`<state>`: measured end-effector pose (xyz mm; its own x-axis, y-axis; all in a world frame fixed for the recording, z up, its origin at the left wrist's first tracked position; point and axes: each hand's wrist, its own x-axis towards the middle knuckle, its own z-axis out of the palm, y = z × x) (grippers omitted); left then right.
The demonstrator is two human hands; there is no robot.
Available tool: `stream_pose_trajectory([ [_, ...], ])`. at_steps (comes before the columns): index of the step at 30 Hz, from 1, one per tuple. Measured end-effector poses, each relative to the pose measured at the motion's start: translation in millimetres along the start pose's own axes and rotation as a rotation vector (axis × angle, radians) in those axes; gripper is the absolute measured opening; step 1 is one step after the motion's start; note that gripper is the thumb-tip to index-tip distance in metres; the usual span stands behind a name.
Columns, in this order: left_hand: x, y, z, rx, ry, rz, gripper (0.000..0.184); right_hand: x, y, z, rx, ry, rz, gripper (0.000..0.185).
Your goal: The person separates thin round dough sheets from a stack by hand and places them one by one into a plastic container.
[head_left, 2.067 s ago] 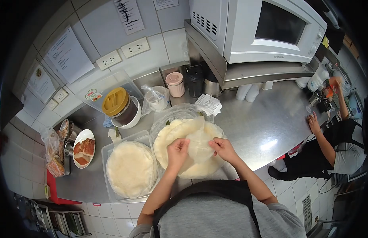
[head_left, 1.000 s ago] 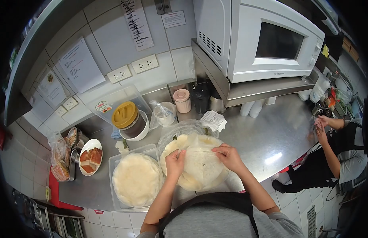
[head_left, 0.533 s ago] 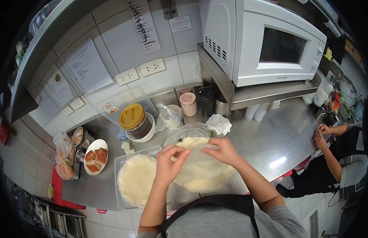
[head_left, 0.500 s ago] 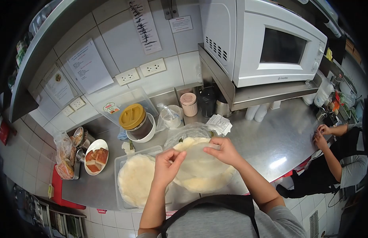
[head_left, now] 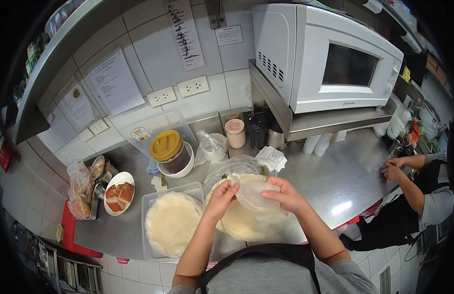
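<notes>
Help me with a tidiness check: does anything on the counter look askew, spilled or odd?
I can see no spill. Slightly odd, perhaps: the yellow-lidded jar stands inside a white bowl instead of directly on the steel counter.

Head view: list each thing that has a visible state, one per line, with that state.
Thin sheet, held up in both hands
Left hand, pinching it
Right hand, pinching it
Clear tub, open, holding round sheets
Yellow-lidded jar, closed, standing in white bowl
Pink canister, closed
Microwave, shut
White dish, holding bread
</notes>
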<state>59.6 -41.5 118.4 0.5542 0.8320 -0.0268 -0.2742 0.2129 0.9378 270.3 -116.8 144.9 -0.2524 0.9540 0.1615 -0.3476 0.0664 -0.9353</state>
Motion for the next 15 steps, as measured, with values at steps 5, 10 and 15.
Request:
stream_pose_trajectory([
  [5, -4.4, 14.0, 17.9, 0.152, -0.007, 0.183, 0.008, -3.5, -41.8, 8.9, -0.039, 0.061, 0.105, 0.026],
  [10, -1.3, 1.1, 28.2, 0.224, -0.039, 0.380, 0.009, 15.6, 0.4, 14.1, -0.453, 0.069, 0.023, 0.024],
  [15, -1.1, 8.3, 19.5, 0.247, -0.077, 0.135, 0.007, 14.3, 7.3, 9.1, -0.564, 0.153, -0.004, 0.020],
])
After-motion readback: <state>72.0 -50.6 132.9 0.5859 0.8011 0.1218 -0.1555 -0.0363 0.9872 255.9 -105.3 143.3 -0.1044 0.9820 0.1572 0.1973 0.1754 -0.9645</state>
